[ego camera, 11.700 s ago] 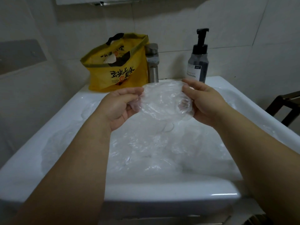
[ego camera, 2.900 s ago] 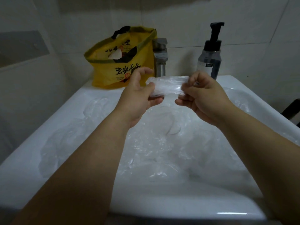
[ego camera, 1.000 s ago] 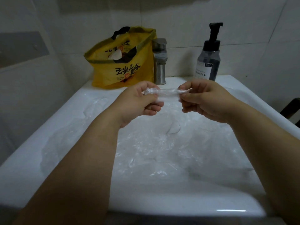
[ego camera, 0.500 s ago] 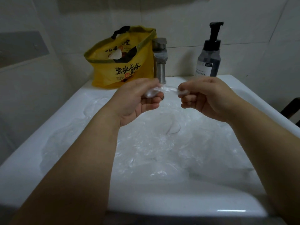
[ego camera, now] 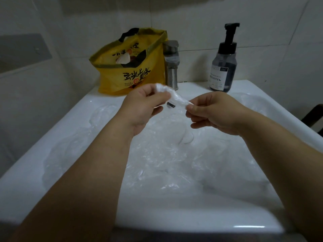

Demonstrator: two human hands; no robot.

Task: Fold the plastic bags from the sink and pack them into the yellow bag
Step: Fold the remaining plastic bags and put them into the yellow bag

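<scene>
A clear plastic bag, folded into a narrow strip point(ego camera: 174, 96), hangs in the air over the white sink point(ego camera: 52, 145). My left hand point(ego camera: 143, 105) grips the strip's bunched upper end, and my right hand point(ego camera: 215, 112) pinches its lower right tip. Several more crumpled clear plastic bags point(ego camera: 174, 158) fill the basin below. The yellow bag point(ego camera: 132, 67) with black lettering stands open on the sink's back left corner, with something pale showing inside it.
A steel tap point(ego camera: 171, 65) rises behind my hands beside the yellow bag. A dark pump bottle point(ego camera: 223, 67) stands at the back right. Tiled walls close in the left and back. A dark chair part point(ego camera: 314, 117) shows at the right edge.
The wide bag has been folded down to a thin strip. In the last second my left hand turned and lifted its end, so the strip now slants down to the right.
</scene>
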